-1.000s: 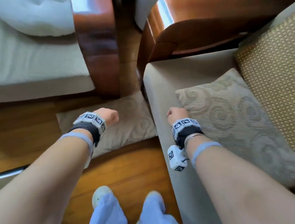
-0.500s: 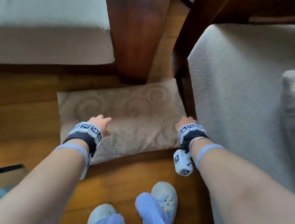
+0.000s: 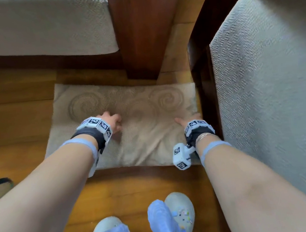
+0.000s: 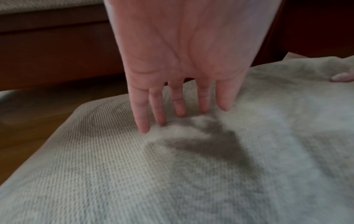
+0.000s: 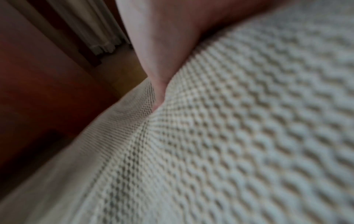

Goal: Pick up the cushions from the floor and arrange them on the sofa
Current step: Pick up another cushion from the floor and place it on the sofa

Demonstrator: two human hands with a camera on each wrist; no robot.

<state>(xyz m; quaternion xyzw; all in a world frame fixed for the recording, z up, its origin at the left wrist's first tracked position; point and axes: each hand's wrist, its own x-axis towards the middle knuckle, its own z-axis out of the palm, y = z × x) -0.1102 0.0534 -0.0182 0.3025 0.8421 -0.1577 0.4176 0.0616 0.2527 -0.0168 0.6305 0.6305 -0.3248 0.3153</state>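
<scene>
A beige cushion (image 3: 147, 136) with a swirl pattern lies flat on the wooden floor, its right edge against the sofa's dark frame. My left hand (image 3: 113, 120) is over its left half. In the left wrist view the left hand (image 4: 182, 112) has straight fingers whose tips touch the cushion (image 4: 134, 174). My right hand (image 3: 189, 120) is at the cushion's right edge with the thumb lying on top. In the right wrist view a digit (image 5: 159, 91) digs into a crease in the cushion (image 5: 239, 136); the other fingers are hidden.
The sofa seat (image 3: 272, 91) in pale woven fabric rises on the right. A second seat (image 3: 41, 27) is at the top left, with a dark wooden armrest post (image 3: 143, 30) between them. My feet (image 3: 179, 212) stand on the floor (image 3: 13, 113) just before the cushion.
The view has tilted down from the sofa to the floor cushion. Both hands have dropped onto it: the left one opened onto the top, the right one went to the right edge.
</scene>
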